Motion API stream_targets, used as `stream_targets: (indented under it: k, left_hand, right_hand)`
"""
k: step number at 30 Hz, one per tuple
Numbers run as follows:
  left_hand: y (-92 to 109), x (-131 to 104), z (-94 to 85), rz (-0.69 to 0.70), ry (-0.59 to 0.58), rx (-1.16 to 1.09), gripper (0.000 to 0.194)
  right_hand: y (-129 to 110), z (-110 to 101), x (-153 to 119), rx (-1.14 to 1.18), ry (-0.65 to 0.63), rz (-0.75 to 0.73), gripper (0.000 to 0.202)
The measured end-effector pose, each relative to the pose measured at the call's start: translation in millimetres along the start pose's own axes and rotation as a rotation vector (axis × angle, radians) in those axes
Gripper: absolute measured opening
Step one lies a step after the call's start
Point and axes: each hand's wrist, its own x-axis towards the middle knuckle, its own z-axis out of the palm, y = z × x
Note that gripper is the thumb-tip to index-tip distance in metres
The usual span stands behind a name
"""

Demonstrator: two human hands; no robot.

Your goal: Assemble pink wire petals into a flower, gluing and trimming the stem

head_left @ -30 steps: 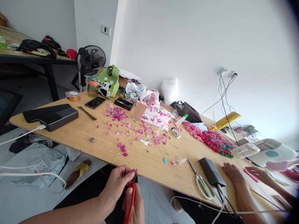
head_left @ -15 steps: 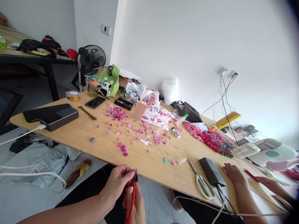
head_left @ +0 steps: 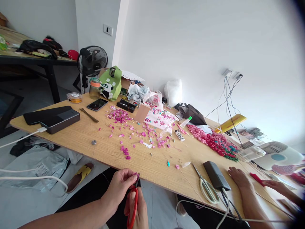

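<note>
Just off the table's front edge, my left hand (head_left: 122, 183) pinches a small purple piece (head_left: 136, 174) between thumb and fingertips. Close beside it, my right hand (head_left: 138, 206) is wrapped round red-handled scissors (head_left: 135, 208), whose dark tips point up at the purple piece. Loose pink petals (head_left: 119, 115) and purple petals (head_left: 125, 151) lie scattered on the wooden table (head_left: 105, 140). Further right are a teal piece (head_left: 168, 163) and a pink bead (head_left: 177, 166) with a thread.
Larger scissors (head_left: 207, 187), a dark power brick (head_left: 215, 175) and cables lie at the right, beside another person's hands (head_left: 238, 176). A power bank (head_left: 60, 119) and a phone (head_left: 97, 104) are at the left. A green bag (head_left: 111, 84) stands behind.
My hands have barely moved; the red scissors' handles have shifted slightly. At the right, the other person's hand and the red item it touches have moved slightly.
</note>
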Motion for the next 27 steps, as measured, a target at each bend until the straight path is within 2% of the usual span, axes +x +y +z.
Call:
stream_targets:
  k: [11,20,25,27]
  left_hand:
    - [5.5,3.5,-3.6,0.022,-0.019,0.122,0.021]
    - [5.4,6.0,-7.0,0.05,-0.085,0.142,0.02]
    - [10.7,4.5,-6.6,0.015,-0.064,0.115,0.02]
    - [13.3,4.3,-6.5,0.014,-0.068,0.107,0.019]
  right_hand:
    - [-9.2,-10.3,0.8,-0.032,-0.088,0.088,0.049]
    - [-14.0,-15.2,0.8,-0.061,-0.086,0.102,0.048]
    - [-19.7,-12.4,-1.9,-0.077,-0.085,0.092,0.047]
    - [-25.4,-18.2,-2.1,-0.081,-0.084,0.087,0.045]
